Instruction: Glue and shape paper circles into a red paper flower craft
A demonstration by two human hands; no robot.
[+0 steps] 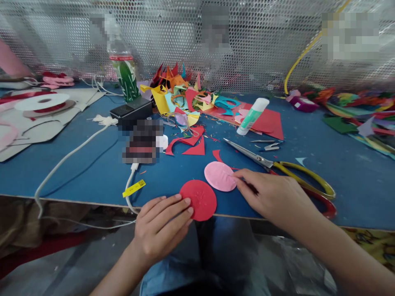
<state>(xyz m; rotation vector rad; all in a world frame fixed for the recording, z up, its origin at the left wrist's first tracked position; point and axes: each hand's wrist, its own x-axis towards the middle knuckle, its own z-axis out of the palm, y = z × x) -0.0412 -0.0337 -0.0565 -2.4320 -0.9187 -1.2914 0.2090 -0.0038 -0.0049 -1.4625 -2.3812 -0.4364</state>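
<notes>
Scissors (pixel 279 166) handles partly hidden behind right hand (pixel 271 197)

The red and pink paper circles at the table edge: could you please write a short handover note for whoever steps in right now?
Left hand: fingertips press on the red circle, which overhangs the front edge of the blue table.
Right hand: fingertips pinch the right rim of the pink circle, which lies flat on the table just behind the red one.
Scissors lie shut beside the right hand; the glue stick lies capped further back, by the pile of coloured scraps.
Done: both circles are cut out.
Left: the circles lie apart, not yet joined; scraps remain on the table.
</notes>
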